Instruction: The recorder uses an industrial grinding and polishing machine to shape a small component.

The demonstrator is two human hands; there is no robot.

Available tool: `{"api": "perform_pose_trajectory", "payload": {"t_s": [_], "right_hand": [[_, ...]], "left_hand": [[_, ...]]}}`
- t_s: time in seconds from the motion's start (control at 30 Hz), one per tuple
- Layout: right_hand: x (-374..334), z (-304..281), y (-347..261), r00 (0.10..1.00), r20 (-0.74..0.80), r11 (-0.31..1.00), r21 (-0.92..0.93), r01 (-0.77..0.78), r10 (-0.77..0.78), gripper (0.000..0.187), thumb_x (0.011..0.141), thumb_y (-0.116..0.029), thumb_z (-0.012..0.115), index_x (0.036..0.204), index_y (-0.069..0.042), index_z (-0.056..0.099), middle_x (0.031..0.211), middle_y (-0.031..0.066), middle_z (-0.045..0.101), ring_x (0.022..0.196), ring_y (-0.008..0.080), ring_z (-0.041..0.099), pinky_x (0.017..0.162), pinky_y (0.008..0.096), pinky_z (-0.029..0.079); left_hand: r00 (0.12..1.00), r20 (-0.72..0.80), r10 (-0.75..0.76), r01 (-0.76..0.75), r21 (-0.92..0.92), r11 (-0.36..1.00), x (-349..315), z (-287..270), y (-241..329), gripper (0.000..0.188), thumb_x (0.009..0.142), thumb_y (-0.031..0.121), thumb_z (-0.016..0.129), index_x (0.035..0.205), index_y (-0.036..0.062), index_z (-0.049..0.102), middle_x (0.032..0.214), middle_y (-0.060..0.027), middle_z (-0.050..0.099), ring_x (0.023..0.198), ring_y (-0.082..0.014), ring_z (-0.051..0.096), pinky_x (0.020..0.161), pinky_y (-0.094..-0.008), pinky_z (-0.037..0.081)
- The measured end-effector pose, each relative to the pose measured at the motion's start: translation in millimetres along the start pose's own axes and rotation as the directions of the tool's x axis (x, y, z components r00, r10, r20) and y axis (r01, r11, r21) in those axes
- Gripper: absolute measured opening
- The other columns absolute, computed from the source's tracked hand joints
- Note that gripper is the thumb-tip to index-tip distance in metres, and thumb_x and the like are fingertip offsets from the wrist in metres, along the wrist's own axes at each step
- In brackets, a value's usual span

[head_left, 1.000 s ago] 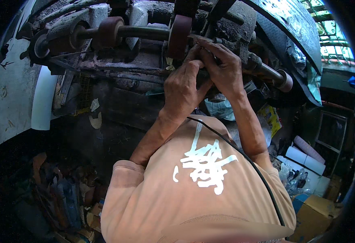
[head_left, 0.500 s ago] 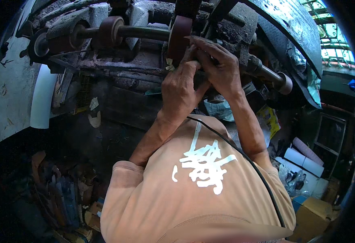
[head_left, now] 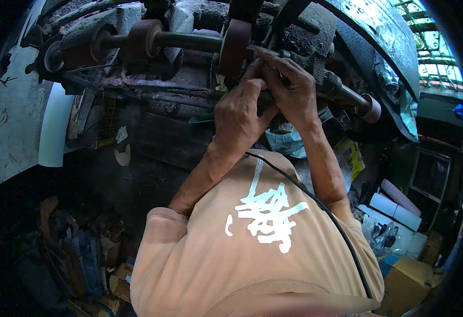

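Both my hands meet at a dusty machine with a steel shaft [head_left: 189, 41]. My left hand [head_left: 236, 112] has its fingers bent and pressed together, the tips against those of my right hand. My right hand [head_left: 298, 94] is closed in a pinch beside it. Whatever the two hold between them is hidden by the fingers. Just left of the fingertips stands a reddish-brown wheel [head_left: 235, 50] on the shaft, close to them. I cannot tell whether anything touches it.
Another brown wheel [head_left: 145, 39] sits further left on the shaft. A shorter shaft ends in a pale roller [head_left: 368, 108] at the right. A dark curved metal sheet [head_left: 379, 37] rises behind it. A black cable [head_left: 321, 203] crosses my shirt. A cardboard box [head_left: 408, 282] stands at the lower right.
Both hands have shifted slightly to the right, and their fingertips are a little further from the brown wheel. The grip looks the same.
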State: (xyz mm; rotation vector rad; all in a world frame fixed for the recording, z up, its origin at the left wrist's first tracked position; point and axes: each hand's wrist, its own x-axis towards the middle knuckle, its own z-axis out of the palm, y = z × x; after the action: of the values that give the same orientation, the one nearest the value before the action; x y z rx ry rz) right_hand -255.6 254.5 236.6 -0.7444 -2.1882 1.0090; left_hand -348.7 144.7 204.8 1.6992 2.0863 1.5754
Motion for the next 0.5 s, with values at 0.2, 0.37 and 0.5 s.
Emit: {"api": "perform_pose_trajectory", "payload": {"t_s": [0.2,0.37,0.5], "right_hand": [[0.5,1.8,1.4,1.0,0.01,0.999,0.032,-0.006,0.006,0.032,0.091,-0.008,0.066,0.123,-0.008,0.068,0.118,0.0143,0.068,0.103,0.0255,0.069,0.084,0.0335,0.058],[2.7,3.8,-0.2,1.0,0.004,1.0,0.023,-0.009,0.009,0.031,0.09,-0.007,0.067,0.121,-0.007,0.068,0.119,0.0142,0.068,0.102,0.0251,0.069,0.084,0.0335,0.058],[4.5,5.6,2.8,1.0,-0.004,1.0,0.017,0.024,-0.024,0.031,0.09,-0.007,0.067,0.121,-0.006,0.068,0.119,0.0141,0.068,0.103,0.0249,0.069,0.084,0.0331,0.058]], "left_hand": [[1.0,-0.001,-0.027,0.027,-0.002,1.0,0.5,-2.0,2.1,0.048,0.076,0.024,0.083,0.112,0.0055,0.057,0.097,-0.0163,0.067,0.084,-0.0323,0.07,0.072,-0.0408,0.056],[1.0,-0.021,-0.003,0.004,0.018,1.0,1.5,-1.5,-0.2,0.049,0.077,0.025,0.083,0.112,0.0053,0.057,0.097,-0.0159,0.067,0.084,-0.0319,0.07,0.073,-0.0409,0.056],[1.0,-0.007,-0.02,0.02,0.01,1.0,2.5,-3.1,-0.7,0.05,0.077,0.027,0.083,0.113,0.0049,0.056,0.095,-0.0154,0.067,0.084,-0.0314,0.07,0.074,-0.042,0.055]]}}
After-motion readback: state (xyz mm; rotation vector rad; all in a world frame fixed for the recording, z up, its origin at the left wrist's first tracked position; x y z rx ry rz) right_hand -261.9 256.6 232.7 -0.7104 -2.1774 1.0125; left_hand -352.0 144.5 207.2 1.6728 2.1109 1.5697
